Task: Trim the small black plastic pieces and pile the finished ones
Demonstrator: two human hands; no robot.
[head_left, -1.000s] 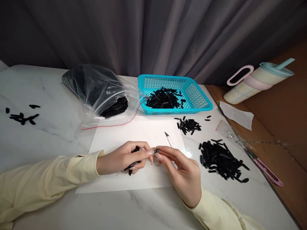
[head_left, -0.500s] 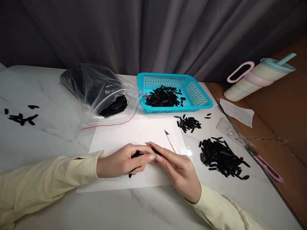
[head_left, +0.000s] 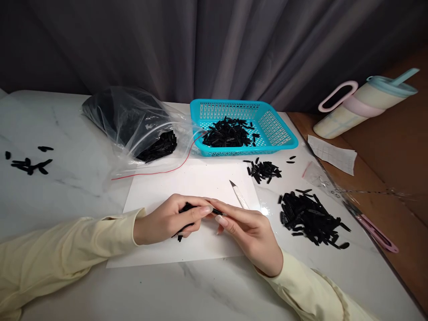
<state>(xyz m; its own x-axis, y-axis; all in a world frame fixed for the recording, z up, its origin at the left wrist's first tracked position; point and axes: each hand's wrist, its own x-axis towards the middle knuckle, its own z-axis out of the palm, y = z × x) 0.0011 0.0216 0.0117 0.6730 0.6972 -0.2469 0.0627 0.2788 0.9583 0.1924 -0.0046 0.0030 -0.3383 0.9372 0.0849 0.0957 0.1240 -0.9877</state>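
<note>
My left hand (head_left: 169, 219) rests on a white sheet (head_left: 187, 187) and is closed around a small bunch of black plastic strips (head_left: 185, 207). My right hand (head_left: 249, 229) holds a white craft knife (head_left: 238, 194) whose blade points away from me, and its fingertips pinch one black strip (head_left: 217, 212) that sticks out of the left hand. Both sleeves are pale yellow. To the right of my right hand lies a large heap of black strips (head_left: 309, 217).
A turquoise basket (head_left: 281, 133) with black strips stands behind the sheet, a smaller strip pile (head_left: 264, 169) in front of it. A clear bag (head_left: 133, 120) of strips lies at back left, loose pieces (head_left: 28, 162) far left. A pastel tumbler (head_left: 361, 107) lies at right.
My right hand has drawn slightly toward me, its fingers still pinching the strip at the left hand's fingertips. The view has shifted a little; nothing else moved.
</note>
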